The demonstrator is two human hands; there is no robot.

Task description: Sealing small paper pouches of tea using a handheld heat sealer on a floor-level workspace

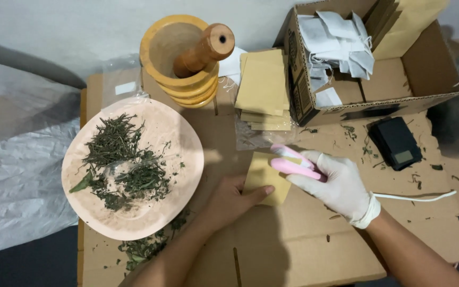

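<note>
Right hand (341, 186), gloved, clenched round pink sealer (293, 162), jaws over top edge of tan pouch (264, 178). Left hand (232, 199), bare, flat, pins pouch's lower edge; pouch left of sealer grip, sealer's length slanting up-left.

Bare cardboard (293, 250) near the hands; plate (187, 175) left, carton (301, 90) and scale (397, 142) beyond

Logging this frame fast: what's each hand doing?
Left hand: bare, flat, pressing down the small kraft pouch.
Right hand: gloved, closed around the pink handheld sealer.
</note>
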